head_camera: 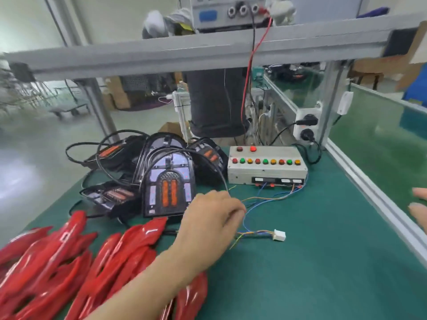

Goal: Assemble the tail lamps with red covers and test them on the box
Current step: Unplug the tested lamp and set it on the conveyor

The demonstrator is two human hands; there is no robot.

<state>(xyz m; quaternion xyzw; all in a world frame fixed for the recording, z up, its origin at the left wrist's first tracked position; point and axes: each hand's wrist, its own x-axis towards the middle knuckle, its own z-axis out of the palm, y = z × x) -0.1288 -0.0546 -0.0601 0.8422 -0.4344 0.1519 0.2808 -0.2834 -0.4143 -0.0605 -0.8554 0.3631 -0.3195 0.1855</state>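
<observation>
Several glossy red covers (53,257) lie heaped at the near left of the green table (312,262). Behind them several black tail lamps sit in a pile; the nearest tail lamp (169,188) lies face up with two orange strips. The grey test box (265,167), with a row of red, green and yellow buttons, stands beyond the middle. Thin coloured wires run from it to a white connector (279,234) lying on the table. My left hand (208,225) is curled beside that lamp and pinches its black cable (221,179). Only the fingertips of my right hand (419,209) show at the right edge.
An aluminium frame rail (208,51) crosses overhead, carrying a power supply (228,12) with red and black leads hanging down. A metal edge strip (369,188) borders the table on the right, with sockets (307,125) on a post. A person in dark trousers (215,102) stands behind the bench.
</observation>
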